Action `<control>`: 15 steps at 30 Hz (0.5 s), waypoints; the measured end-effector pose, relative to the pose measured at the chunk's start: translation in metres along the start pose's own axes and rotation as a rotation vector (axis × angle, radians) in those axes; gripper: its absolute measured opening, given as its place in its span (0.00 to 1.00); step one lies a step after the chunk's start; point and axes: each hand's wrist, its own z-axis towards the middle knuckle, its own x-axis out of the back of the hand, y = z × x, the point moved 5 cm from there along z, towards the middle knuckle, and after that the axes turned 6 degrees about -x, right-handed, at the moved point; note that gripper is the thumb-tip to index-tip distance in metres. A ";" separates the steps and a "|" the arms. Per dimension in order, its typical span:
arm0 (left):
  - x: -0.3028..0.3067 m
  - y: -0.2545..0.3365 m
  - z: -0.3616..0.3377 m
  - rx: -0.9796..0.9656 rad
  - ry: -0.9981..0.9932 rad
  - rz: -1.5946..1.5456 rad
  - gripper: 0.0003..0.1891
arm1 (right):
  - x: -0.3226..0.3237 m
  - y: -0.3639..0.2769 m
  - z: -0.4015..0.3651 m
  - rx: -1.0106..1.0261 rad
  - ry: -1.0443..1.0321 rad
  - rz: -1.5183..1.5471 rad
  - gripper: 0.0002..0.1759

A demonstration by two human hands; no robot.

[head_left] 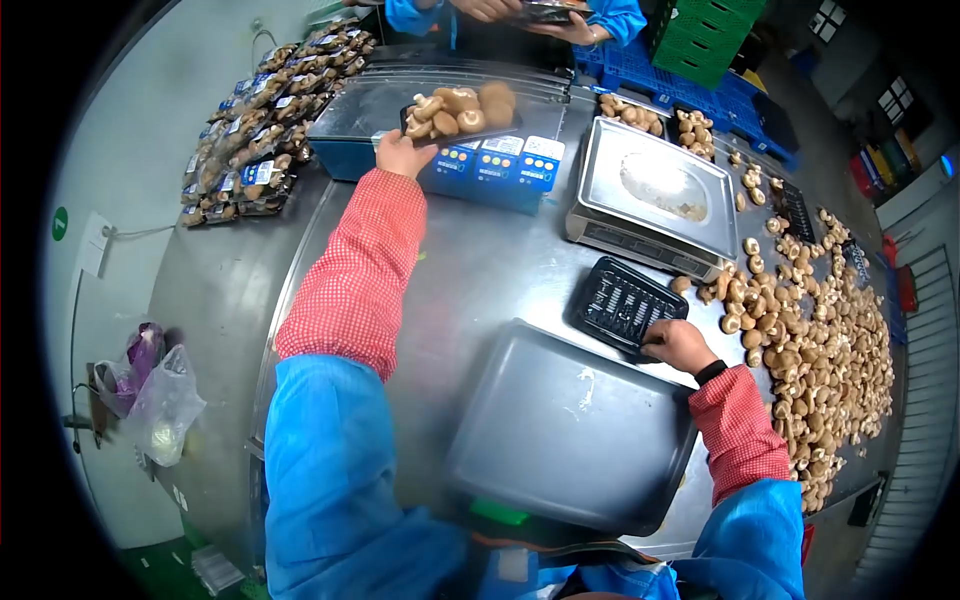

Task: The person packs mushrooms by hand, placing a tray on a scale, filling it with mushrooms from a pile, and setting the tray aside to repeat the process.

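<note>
My left hand (404, 155) is stretched far forward and grips the near left corner of a black tray (478, 135) heaped with brown mushrooms (455, 108). That tray is over the top of a blue and steel wrapping machine (350, 150). Closer to me, my right hand (680, 346) is closed on the near right corner of a black plastic tray (622, 302) with nothing in it. This second tray lies beside the far edge of a large grey tub (575, 430), which sits upside down in front of me.
A scale (655, 180) with a steel pan stands right of the machine. Loose mushrooms (820, 350) cover the table's right side. Wrapped mushroom packs (260, 130) are piled at the back left. Across the table, a person in blue sleeves (615, 15) holds a pack. Green crates (705, 35) stand behind.
</note>
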 end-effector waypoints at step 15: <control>-0.015 0.072 -0.241 0.268 -0.204 -0.111 0.20 | -0.016 0.027 -0.004 -0.084 -0.010 0.347 0.07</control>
